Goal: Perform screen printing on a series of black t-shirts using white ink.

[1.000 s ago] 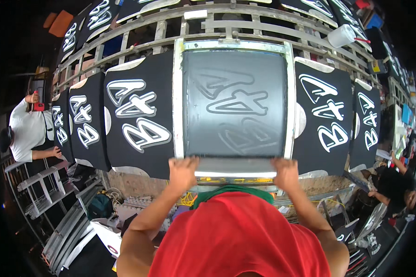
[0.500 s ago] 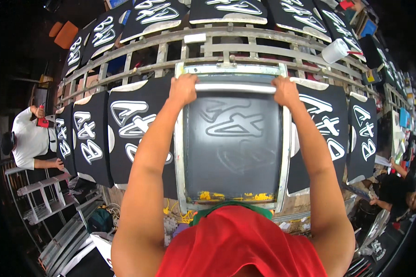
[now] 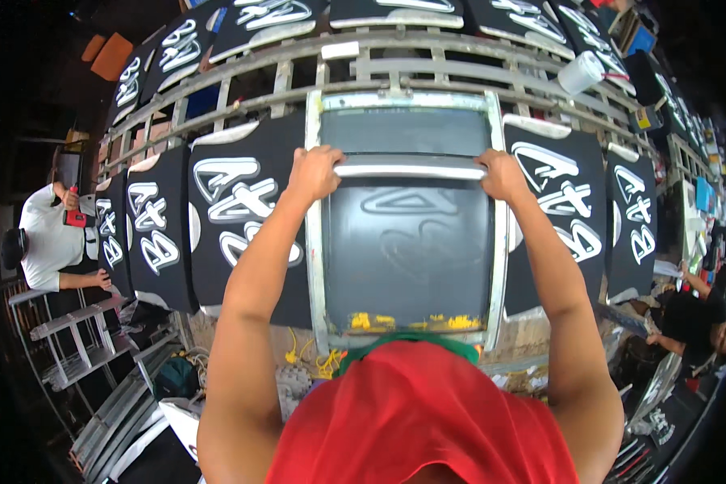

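From the head camera, both arms reach forward over a printing screen (image 3: 407, 242), a pale-framed rectangle with dark mesh that lies on a long wooden slatted table (image 3: 427, 60); the left hand (image 3: 316, 172) is closed over the left end of a squeegee (image 3: 409, 170), a pale bar lying crosswise on the mesh, and the right hand (image 3: 502, 173) is closed over its right end, fingers curled round the bar and knuckles up; the squeegee sits in the upper part of the screen, between the two hands, its ends reaching the side rails of the frame; below the hands, toward the person, the mesh shows a faint ghost of a lettered design, and along the near edge of the frame lies a line of yellow ink (image 3: 411, 323); just left of the left hand lies a black printed shirt (image 3: 242, 214) with bold white lettering, partly tucked under the frame; just right of the right hand lies another black shirt (image 3: 552, 206) with the same white print; more such shirts run along the table to either side and beyond the hands; past the right hand, farther up the table, stands a white plastic cup (image 3: 581, 73); well to the left of the left hand a person in a white shirt (image 3: 50, 234) bends at the table's end; the red shirt (image 3: 419, 419) of the wearer fills the lower edge.
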`<state>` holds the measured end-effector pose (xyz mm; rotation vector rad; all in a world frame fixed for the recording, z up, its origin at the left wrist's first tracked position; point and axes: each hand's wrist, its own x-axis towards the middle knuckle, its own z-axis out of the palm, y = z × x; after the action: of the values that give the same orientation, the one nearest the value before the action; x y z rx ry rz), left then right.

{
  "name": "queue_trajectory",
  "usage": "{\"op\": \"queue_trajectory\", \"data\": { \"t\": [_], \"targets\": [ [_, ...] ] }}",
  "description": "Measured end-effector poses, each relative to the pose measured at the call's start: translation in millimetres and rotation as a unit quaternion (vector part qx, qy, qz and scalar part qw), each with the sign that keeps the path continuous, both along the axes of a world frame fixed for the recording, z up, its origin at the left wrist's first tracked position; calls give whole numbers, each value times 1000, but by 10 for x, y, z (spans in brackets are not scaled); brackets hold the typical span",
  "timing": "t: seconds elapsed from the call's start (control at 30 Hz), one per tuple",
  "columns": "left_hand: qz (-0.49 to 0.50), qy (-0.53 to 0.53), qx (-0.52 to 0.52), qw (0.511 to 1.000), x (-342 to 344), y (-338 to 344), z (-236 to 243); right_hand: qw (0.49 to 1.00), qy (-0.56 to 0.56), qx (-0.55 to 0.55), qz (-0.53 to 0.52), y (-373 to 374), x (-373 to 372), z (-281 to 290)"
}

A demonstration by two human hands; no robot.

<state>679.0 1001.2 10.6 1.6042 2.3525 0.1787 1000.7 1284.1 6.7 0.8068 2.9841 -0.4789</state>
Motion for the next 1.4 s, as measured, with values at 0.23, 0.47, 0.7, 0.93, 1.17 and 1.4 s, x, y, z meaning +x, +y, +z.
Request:
{"op": "queue_trajectory", "data": {
  "t": [0.23, 0.47, 0.7, 0.93, 1.17, 1.4],
  "targets": [
    [2, -48, -44, 998, 1759, -2126, -119, 998, -69, 7, 2, -2175, 1820, 77],
    [-32, -75, -66, 994, 965, -1169, 339, 996, -66, -63, -16, -1297, 1168, 369],
    [16, 43, 104, 993, -472, 683, -142, 990, -30, 131, -32, 559, -598, 34],
    [43, 32, -35, 998, 661, -612, -15, 992, -100, 64, -32, -758, 582, -60],
    [-5, -49, -2, 999, 1556, -1829, -8, 997, -25, -44, -54, -1952, 1706, 66],
    [34, 91, 110, 989, -167, 546, -318, 990, 93, 95, -40, 388, -198, -215]
  ]
}}
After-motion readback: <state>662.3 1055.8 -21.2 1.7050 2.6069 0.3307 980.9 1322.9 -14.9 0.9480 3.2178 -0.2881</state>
